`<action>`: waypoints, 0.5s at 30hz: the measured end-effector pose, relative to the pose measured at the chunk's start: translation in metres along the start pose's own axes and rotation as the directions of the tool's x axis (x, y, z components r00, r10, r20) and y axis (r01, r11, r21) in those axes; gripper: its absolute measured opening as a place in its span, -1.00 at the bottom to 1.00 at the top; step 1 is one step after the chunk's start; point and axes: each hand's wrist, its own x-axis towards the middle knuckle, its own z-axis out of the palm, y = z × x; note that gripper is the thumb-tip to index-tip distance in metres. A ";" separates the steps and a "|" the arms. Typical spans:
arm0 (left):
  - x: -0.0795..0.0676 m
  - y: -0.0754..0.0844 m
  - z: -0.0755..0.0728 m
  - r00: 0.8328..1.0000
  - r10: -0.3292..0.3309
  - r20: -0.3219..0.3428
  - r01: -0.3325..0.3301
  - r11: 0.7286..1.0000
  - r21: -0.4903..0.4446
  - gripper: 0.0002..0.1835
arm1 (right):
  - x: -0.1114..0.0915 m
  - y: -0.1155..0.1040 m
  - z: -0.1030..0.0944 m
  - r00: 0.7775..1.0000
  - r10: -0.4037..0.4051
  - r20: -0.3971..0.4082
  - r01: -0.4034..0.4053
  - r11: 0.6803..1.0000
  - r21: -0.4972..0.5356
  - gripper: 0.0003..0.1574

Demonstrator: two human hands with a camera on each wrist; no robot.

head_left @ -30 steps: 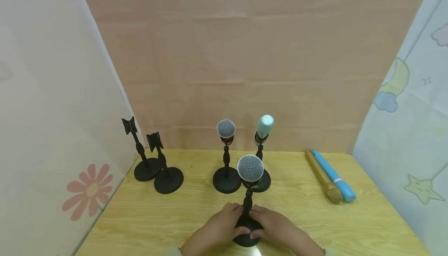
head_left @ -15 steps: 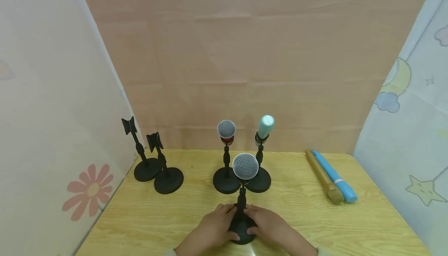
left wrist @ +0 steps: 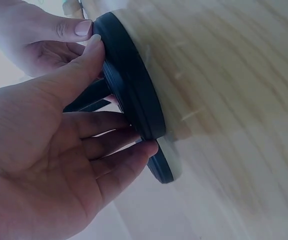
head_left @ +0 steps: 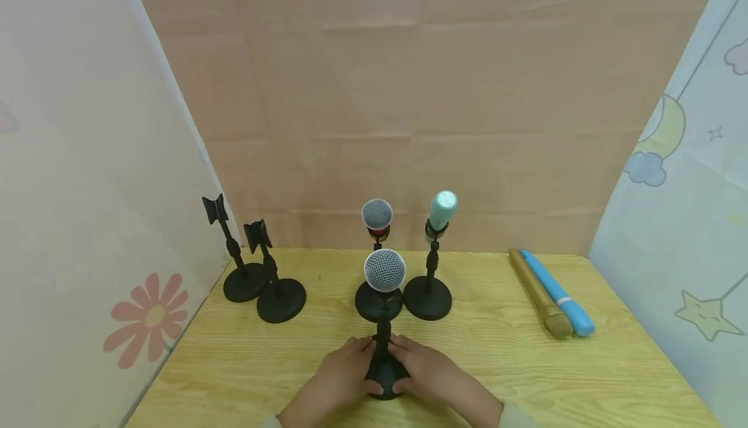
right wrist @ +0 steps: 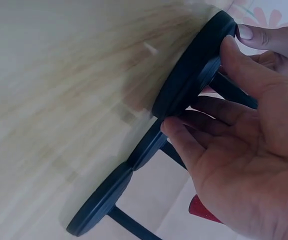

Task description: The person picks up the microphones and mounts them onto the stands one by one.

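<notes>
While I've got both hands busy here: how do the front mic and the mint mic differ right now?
The front mic shows a silver mesh head; the mint mic shows pale blue-green.

Left hand and right hand grip the front mic's stand; neither touches the mint mic's stand.

The front mic is nearer the person; the mint mic is farther back, to the right.

Both sit in black, round-based stands.

front microphone stand (head_left: 386, 376): black | front microphone (head_left: 384, 270): silver mesh grille | rear microphone (head_left: 376, 214): silver mesh grille, red collar (head_left: 378, 233) | neighbouring microphone (head_left: 443, 209): mint green | lying pair: gold microphone (head_left: 537, 291), blue microphone (head_left: 552, 285) with pale band (head_left: 563, 301) | tabletop (head_left: 234, 376): yellow wood grain | backdrop (head_left: 350, 90): tan | left wall (head_left: 87, 188): white, pink flower (head_left: 154, 316) | right wall (head_left: 660, 239): white, yellow moon (head_left: 672, 128) and star (head_left: 708, 315), blue cloud (head_left: 645, 169)
</notes>
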 end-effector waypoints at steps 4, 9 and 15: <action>-0.002 -0.008 -0.001 1.000 -0.004 -0.003 0.004 1.000 0.011 -0.14 | 0.009 -0.004 0.000 1.000 -0.022 -0.001 0.022 1.000 -0.002 -0.10; -0.002 -0.015 -0.005 1.000 -0.012 -0.007 0.012 1.000 0.021 -0.15 | 0.018 -0.010 0.000 1.000 -0.015 0.000 0.015 1.000 -0.010 -0.10; -0.003 -0.025 -0.009 0.998 -0.053 0.019 0.052 0.998 0.035 -0.14 | 0.030 -0.021 0.000 1.000 0.008 0.029 -0.007 1.000 -0.018 -0.11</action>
